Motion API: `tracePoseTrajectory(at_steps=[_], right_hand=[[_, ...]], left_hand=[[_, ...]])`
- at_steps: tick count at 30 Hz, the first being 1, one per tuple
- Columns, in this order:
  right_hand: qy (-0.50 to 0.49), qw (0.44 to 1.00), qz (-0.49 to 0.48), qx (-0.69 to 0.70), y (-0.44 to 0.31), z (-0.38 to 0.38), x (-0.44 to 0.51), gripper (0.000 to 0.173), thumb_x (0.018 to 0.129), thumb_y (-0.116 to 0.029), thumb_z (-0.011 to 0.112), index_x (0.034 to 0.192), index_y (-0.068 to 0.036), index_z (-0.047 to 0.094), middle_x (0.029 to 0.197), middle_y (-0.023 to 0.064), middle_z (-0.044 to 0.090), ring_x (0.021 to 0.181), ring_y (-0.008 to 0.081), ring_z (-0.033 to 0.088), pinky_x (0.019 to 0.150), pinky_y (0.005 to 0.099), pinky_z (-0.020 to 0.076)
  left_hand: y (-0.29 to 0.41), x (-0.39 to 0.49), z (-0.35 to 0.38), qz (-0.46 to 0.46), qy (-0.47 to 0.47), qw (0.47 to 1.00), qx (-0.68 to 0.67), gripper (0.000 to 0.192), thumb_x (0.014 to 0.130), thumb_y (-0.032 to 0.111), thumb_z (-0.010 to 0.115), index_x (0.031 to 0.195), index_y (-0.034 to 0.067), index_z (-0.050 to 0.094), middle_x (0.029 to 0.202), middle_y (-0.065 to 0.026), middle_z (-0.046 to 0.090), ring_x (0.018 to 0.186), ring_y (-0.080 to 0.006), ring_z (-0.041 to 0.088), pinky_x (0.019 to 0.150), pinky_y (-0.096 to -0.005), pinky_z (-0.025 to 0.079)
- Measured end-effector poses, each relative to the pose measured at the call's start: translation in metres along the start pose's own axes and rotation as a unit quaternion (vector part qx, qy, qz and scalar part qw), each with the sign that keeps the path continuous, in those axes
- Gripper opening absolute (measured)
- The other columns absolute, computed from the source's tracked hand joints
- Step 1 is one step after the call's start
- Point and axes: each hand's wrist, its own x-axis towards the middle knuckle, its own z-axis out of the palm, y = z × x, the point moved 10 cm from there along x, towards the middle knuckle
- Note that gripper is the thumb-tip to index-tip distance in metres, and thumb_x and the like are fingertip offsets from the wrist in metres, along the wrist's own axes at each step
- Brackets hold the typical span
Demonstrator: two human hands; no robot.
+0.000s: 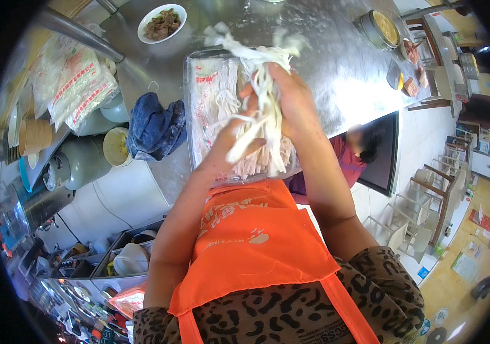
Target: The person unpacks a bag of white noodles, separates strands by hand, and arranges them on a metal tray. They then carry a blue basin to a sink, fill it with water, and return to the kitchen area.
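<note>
A bundle of flat white noodles (266, 99) hangs between my two hands, its ends blurred by motion. My right hand (290, 96) is closed around the bundle from the right. My left hand (238, 129) is at the bundle's left side, with strands lying across it; its fingers are partly hidden, so its grip is unclear. Beneath both hands, a rectangular tray (189, 116) lined with clear printed plastic holds more noodles (227, 96) laid in rows. The tray stands at the near edge of the metal table.
A blue cloth (154, 124) lies left of the tray. Farther back are a white bowl of meat pieces (175, 10), a round metal tin (369, 32), a scraper (394, 75) and raw meat (411, 87). A person (348, 161) is beyond the table's right edge.
</note>
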Motion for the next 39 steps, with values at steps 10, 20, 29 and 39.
tracePoseTrajectory(at_steps=[10,20,29,39], right_hand=[[0.066,0.921,-0.087,-0.374,0.013,-0.058,0.004,0.020,0.090,-0.014,0.058,0.090,0.007,0.058,0.064,0.0104,0.062,0.044,0.0146,0.058,0.035,0.0281,0.0419],[0.045,0.688,-0.071,-0.721,0.020,-0.031,-0.029,0.040,0.083,-0.019,0.066,0.109,0.010,0.056,0.096,0.0300,0.059,0.095,0.0436,0.059,0.087,0.0453,0.0484],[0.093,0.864,-0.083,-0.488,0.096,-0.024,0.109,0.049,0.070,-0.025,0.072,0.100,0.012,0.060,0.095,0.0293,0.065,0.091,0.0408,0.064,0.080,0.0421,0.0505],[0.157,0.914,0.105,-0.359,0.121,-0.054,0.143,0.043,0.061,-0.029,0.085,0.078,0.004,0.065,0.069,0.0094,0.061,0.053,0.0202,0.054,0.045,0.0346,0.0421]], left_hand=[[-0.040,-0.030,0.021,-0.132,-0.057,0.976,0.164,0.016,0.086,0.006,0.057,0.100,-0.001,0.062,0.089,-0.0116,0.067,0.081,-0.0174,0.064,0.072,-0.0297,0.050],[0.012,-0.029,-0.029,-0.031,0.111,0.834,0.539,0.031,0.073,0.010,0.066,0.102,0.003,0.063,0.115,-0.0143,0.057,0.109,-0.0325,0.052,0.092,-0.0456,0.042],[-0.013,0.050,-0.103,-0.041,0.222,0.745,0.627,0.065,0.076,0.007,0.061,0.137,0.005,0.038,0.139,-0.0209,0.035,0.126,-0.0366,0.038,0.102,-0.0456,0.035],[-0.031,0.131,-0.164,-0.061,0.188,0.803,0.563,0.044,0.086,0.015,0.056,0.127,0.003,0.049,0.110,-0.0212,0.060,0.100,-0.0400,0.060,0.085,-0.0437,0.050]])
